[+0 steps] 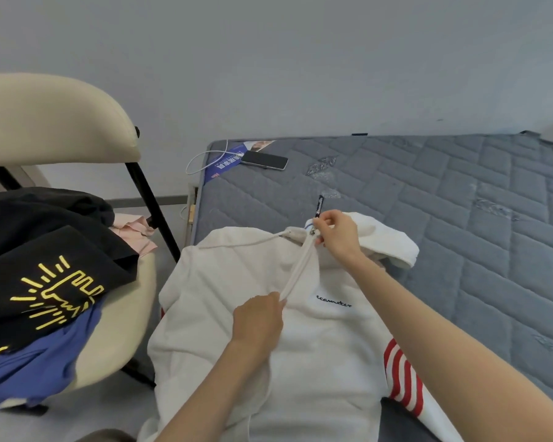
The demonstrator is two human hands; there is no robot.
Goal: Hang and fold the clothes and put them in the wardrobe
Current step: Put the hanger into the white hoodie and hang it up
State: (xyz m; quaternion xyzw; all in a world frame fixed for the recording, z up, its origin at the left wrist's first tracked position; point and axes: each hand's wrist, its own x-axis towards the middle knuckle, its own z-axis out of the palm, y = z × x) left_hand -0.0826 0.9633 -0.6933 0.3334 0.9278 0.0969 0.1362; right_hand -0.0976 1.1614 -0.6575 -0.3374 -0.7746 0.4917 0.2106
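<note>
Hoodie (316,352): white, front up on the near left corner of the mattress, filling the view from centre down to 6 o'clock. Its long axis runs from the hem at 6 o'clock to the neck at 12 o'clock, and its left side reaches past the mattress edge.
Chair (61,122): cream, with black legs, at 9 o'clock beside the bed.
Black garment (55,291): heaped on the chair seat, with a yellow line drawing facing up.
Blue garment (29,371): under the black one, spilling toward 7 o'clock.
Pink garment (134,231): a crumpled bit just behind the black heap.
Cable (205,154): white, looping off the far left corner of the mattress at 11 o'clock.
Leaflet (224,164): blue, partly under the phone.
Phone (264,161): dark, lying flat with its screen up, well apart from the hoodie.
Left hand (259,320): on the chest, fingers pinching the lower end of the white strip.
White strip (297,269): pulled taut between both hands, slanting from 7 to 1 o'clock.
Right hand (336,234): at the neck, fingertips pinching the strip's upper end.
Black tag (319,207): standing up just above those fingers.
Hood (387,237): flat, pointing toward 2 o'clock, away from the person.
Red stripes (403,378): on the sleeve at 4 o'clock.
Mattress (460,202): grey, quilted, bare.
</note>
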